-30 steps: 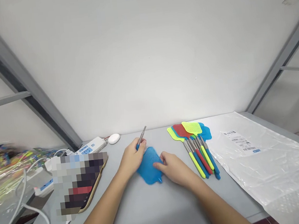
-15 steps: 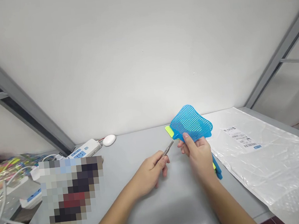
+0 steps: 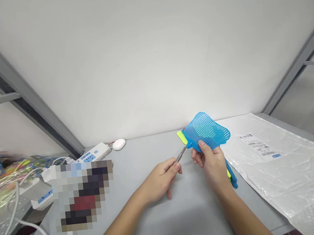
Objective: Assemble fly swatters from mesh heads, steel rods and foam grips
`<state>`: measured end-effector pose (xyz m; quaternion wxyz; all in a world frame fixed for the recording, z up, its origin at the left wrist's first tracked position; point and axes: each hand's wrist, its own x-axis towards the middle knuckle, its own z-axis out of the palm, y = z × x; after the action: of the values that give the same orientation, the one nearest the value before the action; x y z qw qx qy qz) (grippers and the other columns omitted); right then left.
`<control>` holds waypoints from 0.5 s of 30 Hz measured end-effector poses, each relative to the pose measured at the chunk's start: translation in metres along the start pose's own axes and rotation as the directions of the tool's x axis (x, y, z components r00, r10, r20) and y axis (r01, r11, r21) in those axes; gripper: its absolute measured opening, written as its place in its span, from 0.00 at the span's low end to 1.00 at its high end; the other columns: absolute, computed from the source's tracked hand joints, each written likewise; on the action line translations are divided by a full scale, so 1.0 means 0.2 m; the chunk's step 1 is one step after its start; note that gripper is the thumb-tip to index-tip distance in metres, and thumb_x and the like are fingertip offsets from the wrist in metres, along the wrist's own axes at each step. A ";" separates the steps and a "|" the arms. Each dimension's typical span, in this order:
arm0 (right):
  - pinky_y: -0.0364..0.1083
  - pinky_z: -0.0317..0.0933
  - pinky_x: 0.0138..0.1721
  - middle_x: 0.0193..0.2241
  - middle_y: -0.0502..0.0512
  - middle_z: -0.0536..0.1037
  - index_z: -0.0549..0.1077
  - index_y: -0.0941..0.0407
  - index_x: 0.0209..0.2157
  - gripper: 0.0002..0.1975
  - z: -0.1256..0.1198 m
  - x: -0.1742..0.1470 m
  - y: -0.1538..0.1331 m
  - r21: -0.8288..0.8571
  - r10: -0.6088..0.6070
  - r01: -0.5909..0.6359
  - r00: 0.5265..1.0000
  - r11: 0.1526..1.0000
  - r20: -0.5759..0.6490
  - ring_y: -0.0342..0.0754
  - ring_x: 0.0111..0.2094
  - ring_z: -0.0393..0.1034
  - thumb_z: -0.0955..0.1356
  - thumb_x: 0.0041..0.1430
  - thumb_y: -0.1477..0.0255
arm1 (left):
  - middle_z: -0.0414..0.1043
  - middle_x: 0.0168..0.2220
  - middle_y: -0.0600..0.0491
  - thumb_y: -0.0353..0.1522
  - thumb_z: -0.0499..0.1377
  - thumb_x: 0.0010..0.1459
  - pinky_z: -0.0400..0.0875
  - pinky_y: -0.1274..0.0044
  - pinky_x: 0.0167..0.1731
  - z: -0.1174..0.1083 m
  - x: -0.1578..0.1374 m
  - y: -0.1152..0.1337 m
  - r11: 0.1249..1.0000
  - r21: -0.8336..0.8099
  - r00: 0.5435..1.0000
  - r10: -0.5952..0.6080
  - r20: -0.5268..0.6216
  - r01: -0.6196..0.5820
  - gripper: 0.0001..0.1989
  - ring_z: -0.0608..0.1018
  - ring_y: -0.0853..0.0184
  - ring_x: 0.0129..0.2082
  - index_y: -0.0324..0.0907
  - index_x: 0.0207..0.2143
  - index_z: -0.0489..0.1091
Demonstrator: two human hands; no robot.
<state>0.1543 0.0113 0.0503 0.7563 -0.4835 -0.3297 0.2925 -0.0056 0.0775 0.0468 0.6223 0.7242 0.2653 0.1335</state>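
Observation:
My right hand (image 3: 212,161) pinches a blue perforated fly swatter head (image 3: 203,127) near its neck, thumb on top. My left hand (image 3: 163,179) is closed around a thin metal rod (image 3: 180,154). The rod's tip meets the narrow neck of the blue head; whether it sits inside cannot be made out. Behind and under the head lie more fly swatters, with a yellow-green edge (image 3: 181,137) and a bit of red showing. Blue handle ends (image 3: 233,180) stick out beside my right wrist, the rest of them hidden by my hand.
A white plastic mailer (image 3: 252,171) with a label covers the table's right side. To the left are power strips (image 3: 99,151), a white oval device (image 3: 119,144), a pixelated object (image 3: 84,200) with a cable, and colourful plastic-wrapped items (image 3: 7,185). A wall stands behind the grey table (image 3: 138,153).
The metal rod's tip, apart from the blue head before, now meets its neck. My left hand has moved slightly right toward my right hand. The whole view has shifted a little.

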 end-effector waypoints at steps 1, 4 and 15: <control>0.42 0.57 0.22 0.17 0.47 0.69 0.66 0.56 0.22 0.18 0.00 0.00 0.00 -0.006 0.005 -0.005 1.000 1.000 -0.002 0.38 0.16 0.54 0.65 0.61 0.61 | 0.48 0.19 0.62 0.51 0.48 0.62 0.68 0.82 0.15 0.00 0.00 0.00 1.000 -0.006 1.000 -0.003 0.010 0.003 0.22 0.58 0.74 0.18 0.42 0.35 0.66; 0.42 0.55 0.21 0.15 0.47 0.68 0.64 0.56 0.20 0.18 -0.01 0.00 0.00 -0.026 0.018 -0.019 1.000 0.999 -0.015 0.39 0.16 0.55 0.65 0.61 0.62 | 0.47 0.19 0.63 0.51 0.48 0.61 0.69 0.81 0.15 0.00 0.00 0.00 1.000 -0.012 0.999 -0.012 0.043 0.013 0.22 0.58 0.74 0.18 0.42 0.35 0.66; 0.42 0.53 0.21 0.13 0.45 0.62 0.60 0.54 0.18 0.20 -0.05 0.03 0.03 -0.184 0.002 0.009 0.998 0.983 0.062 0.40 0.17 0.57 0.62 0.63 0.63 | 0.48 0.19 0.62 0.50 0.47 0.63 0.69 0.81 0.18 -0.03 0.00 -0.01 0.999 0.027 0.998 0.026 0.049 -0.027 0.23 0.60 0.74 0.19 0.41 0.34 0.68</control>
<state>0.1657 0.0123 0.0422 0.6981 -0.5416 -0.3795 0.2743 -0.0100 0.0819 0.0452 0.6168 0.7391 0.2424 0.1204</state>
